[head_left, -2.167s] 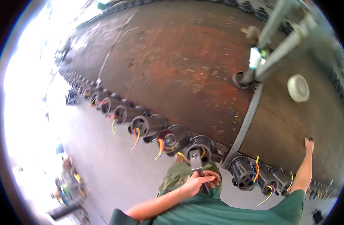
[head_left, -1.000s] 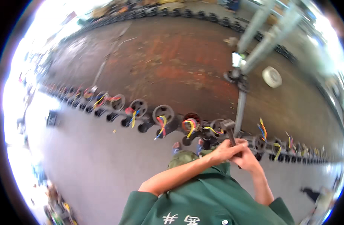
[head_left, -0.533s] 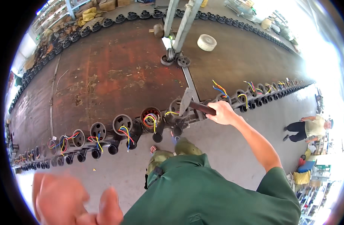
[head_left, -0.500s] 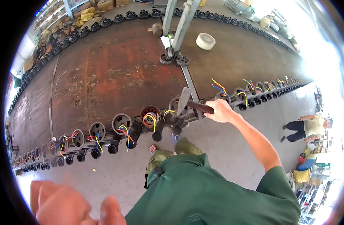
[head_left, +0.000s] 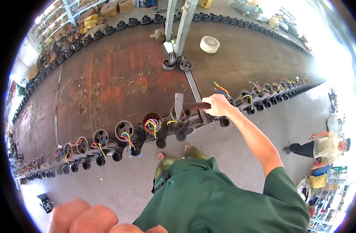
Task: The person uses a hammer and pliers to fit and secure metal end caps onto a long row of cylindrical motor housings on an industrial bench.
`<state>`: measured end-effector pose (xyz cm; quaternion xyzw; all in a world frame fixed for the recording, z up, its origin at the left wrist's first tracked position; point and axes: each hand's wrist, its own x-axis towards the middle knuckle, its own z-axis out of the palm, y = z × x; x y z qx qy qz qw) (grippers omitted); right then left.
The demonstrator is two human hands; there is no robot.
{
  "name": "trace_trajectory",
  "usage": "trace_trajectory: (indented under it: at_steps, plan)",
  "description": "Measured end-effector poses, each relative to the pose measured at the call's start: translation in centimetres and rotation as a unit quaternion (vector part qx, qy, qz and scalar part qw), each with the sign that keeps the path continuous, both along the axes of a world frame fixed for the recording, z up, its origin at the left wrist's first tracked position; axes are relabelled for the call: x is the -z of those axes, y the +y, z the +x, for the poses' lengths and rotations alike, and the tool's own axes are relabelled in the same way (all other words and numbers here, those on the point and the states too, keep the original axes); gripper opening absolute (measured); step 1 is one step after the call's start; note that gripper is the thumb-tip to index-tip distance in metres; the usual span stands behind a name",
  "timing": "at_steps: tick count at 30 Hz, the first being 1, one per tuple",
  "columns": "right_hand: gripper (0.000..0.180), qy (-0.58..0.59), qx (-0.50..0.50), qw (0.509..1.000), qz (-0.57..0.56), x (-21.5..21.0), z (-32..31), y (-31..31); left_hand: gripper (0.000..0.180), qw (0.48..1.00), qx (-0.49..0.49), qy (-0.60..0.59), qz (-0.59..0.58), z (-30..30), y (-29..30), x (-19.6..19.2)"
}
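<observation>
My right hand point(head_left: 220, 105) is closed round the dark handle of a hammer point(head_left: 179, 105). Its grey metal head stands over the mouth of a dark motor housing point(head_left: 180, 125), hiding part of the opening; whether they touch I cannot tell. A yellow wire comes out of that housing. Just left of it sits another motor housing point(head_left: 151, 121), with a reddish-brown winding inside and coloured leads. My left hand point(head_left: 88, 217) is at the lower left, large and close, with its fingers curled. Anything inside those fingers is hidden.
The row of housings with coloured wires runs along the near edge of a wide worn table point(head_left: 119, 85). On it are metal posts point(head_left: 181, 31), a white round block point(head_left: 209, 44) and a mallet point(head_left: 159, 35). Round dark parts line the far edge. A person point(head_left: 325, 145) walks at right.
My right hand and the hammer have moved slightly left, and the hammer head is now upright over the housing. My left hand has shifted lower and right. The person at right has moved.
</observation>
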<state>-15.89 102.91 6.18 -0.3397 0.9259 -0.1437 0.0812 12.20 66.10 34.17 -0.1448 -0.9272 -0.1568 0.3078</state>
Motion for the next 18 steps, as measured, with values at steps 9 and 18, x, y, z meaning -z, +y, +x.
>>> trace_trajectory:
  at_steps: [9, 18]
  plan:
    - [0.033, 0.138, -0.031, 0.990, -0.014, 3.0, 0.7, 1.8, 0.026, 0.988, 0.141, 0.056, 0.006, -6.2, 5.1, 0.7]
    - [0.059, 0.228, 0.124, 0.966, 0.009, 3.6, 3.8, 1.6, 0.028, 0.938, 0.335, 0.087, -0.002, -13.0, 14.2, 0.5]
